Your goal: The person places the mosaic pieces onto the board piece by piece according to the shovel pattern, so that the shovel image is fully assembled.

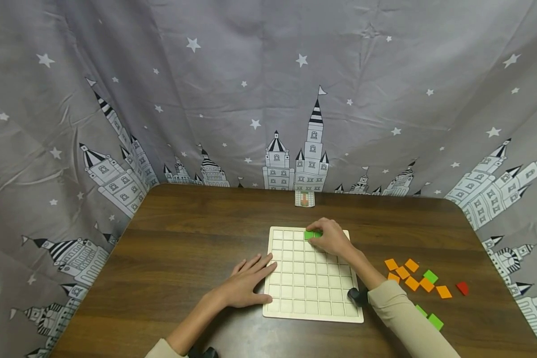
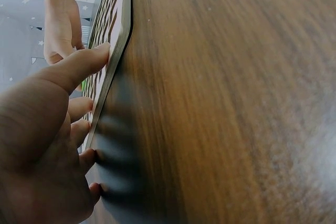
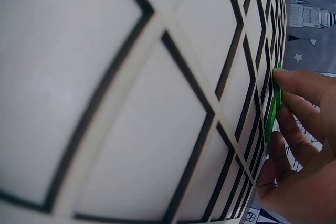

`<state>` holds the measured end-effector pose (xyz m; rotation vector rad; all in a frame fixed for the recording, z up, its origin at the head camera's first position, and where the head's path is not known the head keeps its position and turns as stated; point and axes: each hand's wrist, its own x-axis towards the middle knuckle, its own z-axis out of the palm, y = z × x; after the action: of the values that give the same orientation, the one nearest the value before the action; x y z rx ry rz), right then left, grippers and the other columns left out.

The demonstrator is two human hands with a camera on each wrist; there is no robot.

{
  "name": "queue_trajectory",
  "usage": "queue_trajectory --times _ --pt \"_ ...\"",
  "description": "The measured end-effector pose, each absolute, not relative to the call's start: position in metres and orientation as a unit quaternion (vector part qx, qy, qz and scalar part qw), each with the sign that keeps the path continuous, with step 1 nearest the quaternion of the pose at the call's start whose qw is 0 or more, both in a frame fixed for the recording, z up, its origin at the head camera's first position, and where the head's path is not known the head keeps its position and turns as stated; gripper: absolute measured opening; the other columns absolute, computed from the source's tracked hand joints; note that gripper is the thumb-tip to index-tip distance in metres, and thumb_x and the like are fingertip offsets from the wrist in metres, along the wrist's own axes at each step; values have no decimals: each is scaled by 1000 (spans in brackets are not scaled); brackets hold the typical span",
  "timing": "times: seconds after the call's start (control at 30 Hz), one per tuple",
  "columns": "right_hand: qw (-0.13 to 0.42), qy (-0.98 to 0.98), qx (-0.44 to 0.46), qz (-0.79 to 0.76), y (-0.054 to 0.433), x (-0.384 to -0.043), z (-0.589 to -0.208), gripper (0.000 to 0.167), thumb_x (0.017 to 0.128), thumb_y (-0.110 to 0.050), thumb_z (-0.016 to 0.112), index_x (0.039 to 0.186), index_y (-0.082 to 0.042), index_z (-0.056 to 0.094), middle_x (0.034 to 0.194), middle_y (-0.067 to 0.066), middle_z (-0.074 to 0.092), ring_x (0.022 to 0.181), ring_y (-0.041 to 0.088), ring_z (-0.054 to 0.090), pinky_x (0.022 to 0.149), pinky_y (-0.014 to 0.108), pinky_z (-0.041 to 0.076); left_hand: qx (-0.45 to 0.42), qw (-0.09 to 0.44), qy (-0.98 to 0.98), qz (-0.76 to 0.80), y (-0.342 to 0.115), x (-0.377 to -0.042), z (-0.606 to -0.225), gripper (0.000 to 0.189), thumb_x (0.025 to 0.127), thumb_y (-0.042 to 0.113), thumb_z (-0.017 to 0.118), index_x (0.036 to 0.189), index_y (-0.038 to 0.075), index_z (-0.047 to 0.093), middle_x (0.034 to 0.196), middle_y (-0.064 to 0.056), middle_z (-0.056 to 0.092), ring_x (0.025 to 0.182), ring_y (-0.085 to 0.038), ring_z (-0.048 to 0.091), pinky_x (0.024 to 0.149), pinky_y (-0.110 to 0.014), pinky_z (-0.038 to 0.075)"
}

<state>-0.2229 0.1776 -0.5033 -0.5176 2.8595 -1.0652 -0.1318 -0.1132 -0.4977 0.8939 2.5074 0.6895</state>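
Note:
A pale grid board [image 1: 299, 293] with raised lines lies on the table. My right hand [image 1: 331, 238] is over its far row, where two green square tiles [image 1: 309, 234] sit side by side. In the right wrist view, thumb and fingertip pinch one green tile [image 3: 277, 82], while the other green tile [image 3: 270, 123] shows just beyond, partly behind the fingers. At the board's left edge my left hand [image 1: 246, 284] rests with its fingers spread and fairly straight. Its thumb and fingertips touch the rim [image 2: 118, 45], as the left wrist view shows.
Several orange square tiles [image 1: 412, 283] lie loose right of the board, with a green tile [image 1: 430, 276] and a red triangular tile [image 1: 462, 288] among them. More green tiles [image 1: 435, 321] lie beside the right sleeve. A small printed card [image 1: 304, 199] stands at the table's back edge before the grey curtain [image 1: 232, 59].

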Motion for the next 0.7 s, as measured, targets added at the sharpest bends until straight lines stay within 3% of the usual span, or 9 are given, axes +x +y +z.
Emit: queue_trajectory --times 0.7 --pt "20 921 -162 -354 183 -222 -503 28 82 -11 80 108 -4 76 106 10 68 94 27 61 80 43 50 321 195 894 246 -114 -132 -499 80 94 42 69 157 11 32 165 -9 18 150 -37 10 112 -65 7"
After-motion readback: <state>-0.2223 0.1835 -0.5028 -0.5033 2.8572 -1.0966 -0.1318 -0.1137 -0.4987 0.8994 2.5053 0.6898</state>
